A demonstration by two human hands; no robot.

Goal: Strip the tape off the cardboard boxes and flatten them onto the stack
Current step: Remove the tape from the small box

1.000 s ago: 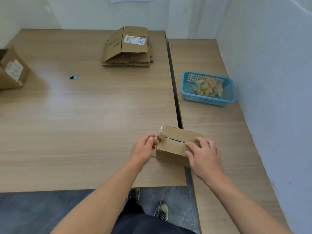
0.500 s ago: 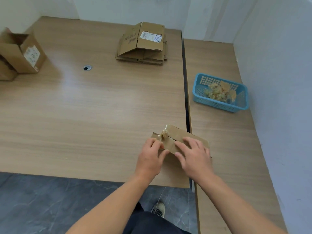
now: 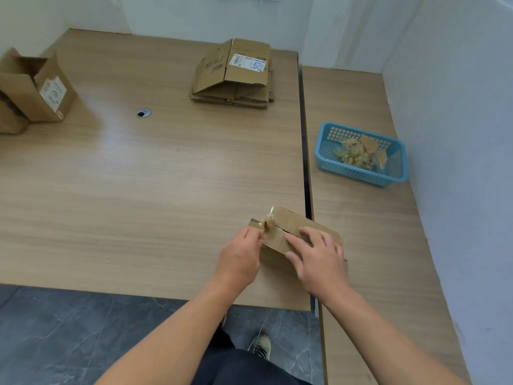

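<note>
A small brown cardboard box (image 3: 288, 222) lies near the table's front edge, over the gap between the two tables. A crumpled end of clear tape (image 3: 268, 219) sticks up at its left end. My left hand (image 3: 241, 259) pinches the tape at that end. My right hand (image 3: 319, 258) presses down on the box top with spread fingers. The stack of flattened boxes (image 3: 236, 76) lies at the back of the table.
A blue basket (image 3: 327, 154) holding crumpled tape scraps stands on the right table. Two opened cardboard boxes (image 3: 36, 90) stand at the far left. A cable hole (image 3: 143, 113) sits in the tabletop. A white wall runs along the right.
The box has gone from upright to pressed nearly flat. My right hand moved onto its top and my left hand stayed at the tape end. The camera tilted up.
</note>
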